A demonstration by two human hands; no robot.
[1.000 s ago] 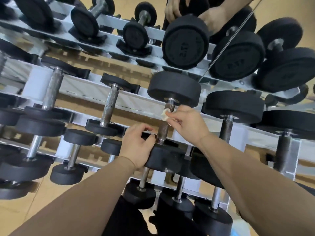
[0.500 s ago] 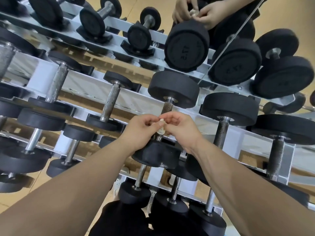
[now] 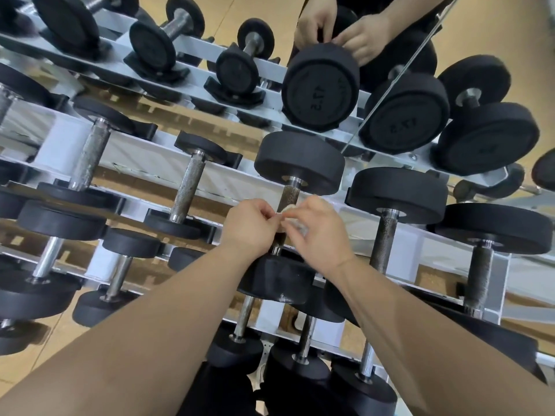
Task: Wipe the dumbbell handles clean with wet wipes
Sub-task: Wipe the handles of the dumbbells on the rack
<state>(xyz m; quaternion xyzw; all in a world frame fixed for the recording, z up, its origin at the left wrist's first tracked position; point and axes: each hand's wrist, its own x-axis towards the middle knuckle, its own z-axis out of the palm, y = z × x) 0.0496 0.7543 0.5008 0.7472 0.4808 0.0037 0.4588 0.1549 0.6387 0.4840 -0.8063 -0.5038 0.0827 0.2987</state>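
Head camera is showing the left hand (image 3: 249, 226) curling its fingers and pinching one end of a crumpled wet wipe (image 3: 286, 209), which is lying against the knurled dumbbell handle (image 3: 289, 195) on the white rack (image 3: 144, 163). Just right, the right hand (image 3: 318, 232) is pinching the wipe's other end, fingers bent close.

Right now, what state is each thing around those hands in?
left hand: pinches the wet wipe.
right hand: pinches it too.
wet wipe: crumpled, in front of the dumbbell handle.
dumbbell handle: knurled, middle hidden by the hands.
dumbbell: lying on the rack.
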